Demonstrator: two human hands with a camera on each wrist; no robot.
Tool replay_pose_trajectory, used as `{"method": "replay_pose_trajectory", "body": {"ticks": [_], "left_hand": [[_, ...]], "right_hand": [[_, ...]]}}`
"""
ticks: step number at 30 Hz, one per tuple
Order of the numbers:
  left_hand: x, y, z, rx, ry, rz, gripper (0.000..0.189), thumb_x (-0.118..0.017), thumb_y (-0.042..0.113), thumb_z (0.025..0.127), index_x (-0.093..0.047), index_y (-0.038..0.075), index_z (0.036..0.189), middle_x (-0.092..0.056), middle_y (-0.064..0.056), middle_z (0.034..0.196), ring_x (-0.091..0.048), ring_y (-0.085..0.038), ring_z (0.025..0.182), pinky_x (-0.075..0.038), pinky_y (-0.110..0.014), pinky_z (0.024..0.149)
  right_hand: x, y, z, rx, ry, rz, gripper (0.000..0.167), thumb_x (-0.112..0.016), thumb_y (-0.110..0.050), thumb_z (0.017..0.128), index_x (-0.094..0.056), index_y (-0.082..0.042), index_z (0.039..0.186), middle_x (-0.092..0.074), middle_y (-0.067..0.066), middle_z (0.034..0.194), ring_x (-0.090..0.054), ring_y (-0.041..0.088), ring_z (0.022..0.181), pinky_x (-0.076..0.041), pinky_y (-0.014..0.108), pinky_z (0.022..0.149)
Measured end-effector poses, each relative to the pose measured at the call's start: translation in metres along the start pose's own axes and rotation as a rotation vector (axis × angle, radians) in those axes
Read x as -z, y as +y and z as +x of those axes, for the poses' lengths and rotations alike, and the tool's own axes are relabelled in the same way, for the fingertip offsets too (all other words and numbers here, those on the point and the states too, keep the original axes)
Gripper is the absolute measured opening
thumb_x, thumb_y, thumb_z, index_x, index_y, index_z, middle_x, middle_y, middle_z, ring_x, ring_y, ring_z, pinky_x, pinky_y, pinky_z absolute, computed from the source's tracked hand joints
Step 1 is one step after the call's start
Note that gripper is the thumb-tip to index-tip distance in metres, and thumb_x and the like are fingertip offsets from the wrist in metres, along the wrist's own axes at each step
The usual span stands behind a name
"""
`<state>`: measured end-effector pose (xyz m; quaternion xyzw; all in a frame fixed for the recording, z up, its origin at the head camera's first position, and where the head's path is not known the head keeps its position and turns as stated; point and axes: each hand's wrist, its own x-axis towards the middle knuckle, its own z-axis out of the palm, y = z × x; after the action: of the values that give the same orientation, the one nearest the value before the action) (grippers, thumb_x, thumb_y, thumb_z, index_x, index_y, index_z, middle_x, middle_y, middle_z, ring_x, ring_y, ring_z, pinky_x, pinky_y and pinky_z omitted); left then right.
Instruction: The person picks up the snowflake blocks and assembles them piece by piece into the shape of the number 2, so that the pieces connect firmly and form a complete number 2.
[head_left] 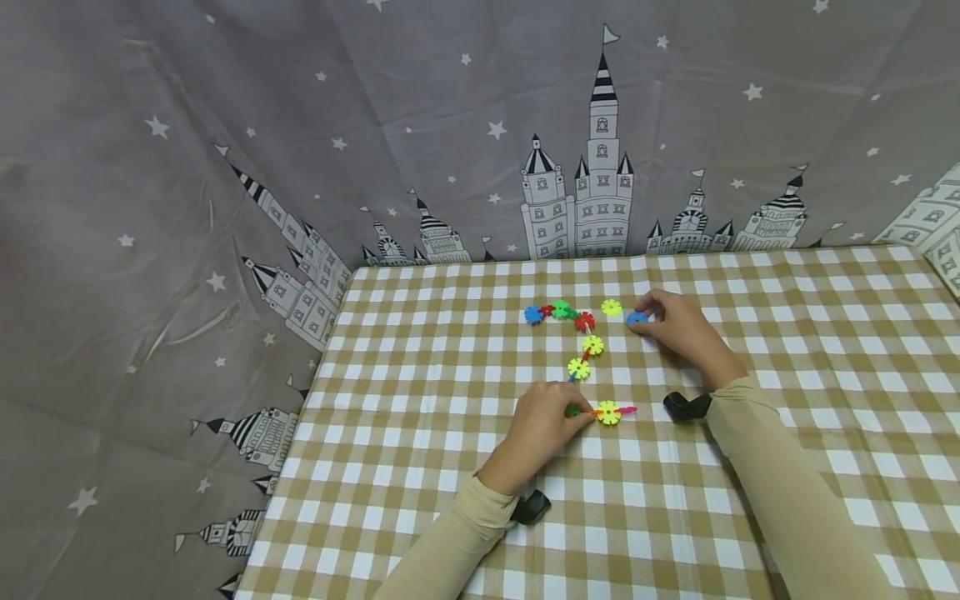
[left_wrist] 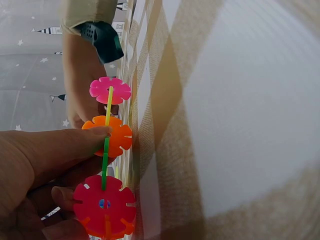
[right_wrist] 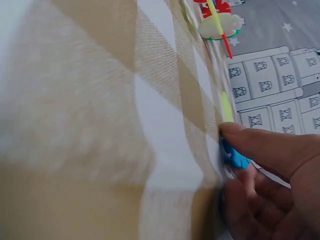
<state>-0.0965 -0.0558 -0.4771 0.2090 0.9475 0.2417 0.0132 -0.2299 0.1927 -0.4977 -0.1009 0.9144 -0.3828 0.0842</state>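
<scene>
A curved chain of interlocking plastic snowflake discs lies on the table, with a blue disc [head_left: 533,314] at its far end and a yellow disc [head_left: 609,412] near its close end. My left hand [head_left: 546,421] pinches the chain at an orange disc [left_wrist: 121,136], between a green disc [left_wrist: 104,167] and the yellow one. A pink disc [left_wrist: 112,91] forms the tip beyond. Farther right, my right hand [head_left: 678,325] holds a loose blue disc [head_left: 637,317] between thumb and fingers, low over the cloth. A separate yellow disc [head_left: 612,307] lies just left of it.
A brown-and-white checked cloth [head_left: 390,467] covers the table. Grey curtain [head_left: 420,100] printed with castles and stars hangs behind and on the left. Each wrist bears a black device, the left one [head_left: 532,507] and the right one [head_left: 686,407].
</scene>
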Motion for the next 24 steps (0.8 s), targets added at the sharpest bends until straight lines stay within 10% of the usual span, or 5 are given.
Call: {"method": "replay_pose_trajectory", "body": {"ticks": [11, 24], "left_hand": [[-0.001, 0.000, 0.000, -0.002, 0.002, 0.005, 0.008, -0.084, 0.027, 0.088, -0.084, 0.019, 0.086, -0.079, 0.010, 0.088, -0.069, -0.004, 0.079, -0.047, -0.014, 0.064], [-0.001, 0.000, 0.000, 0.001, 0.007, -0.015, 0.007, -0.085, 0.026, 0.088, -0.084, 0.019, 0.086, -0.078, 0.009, 0.087, -0.068, -0.005, 0.077, -0.045, -0.013, 0.061]], "right_hand": [[0.002, 0.005, -0.048, -0.050, -0.117, 0.305, 0.033, -0.074, -0.014, 0.096, -0.062, 0.009, 0.116, -0.075, 0.016, 0.093, -0.070, 0.008, 0.070, -0.061, 0.025, 0.065], [-0.006, 0.011, -0.096, -0.093, -0.395, 0.617, 0.041, -0.068, -0.012, 0.100, -0.054, 0.016, 0.126, -0.076, 0.013, 0.096, -0.078, 0.017, 0.085, -0.064, 0.033, 0.077]]}}
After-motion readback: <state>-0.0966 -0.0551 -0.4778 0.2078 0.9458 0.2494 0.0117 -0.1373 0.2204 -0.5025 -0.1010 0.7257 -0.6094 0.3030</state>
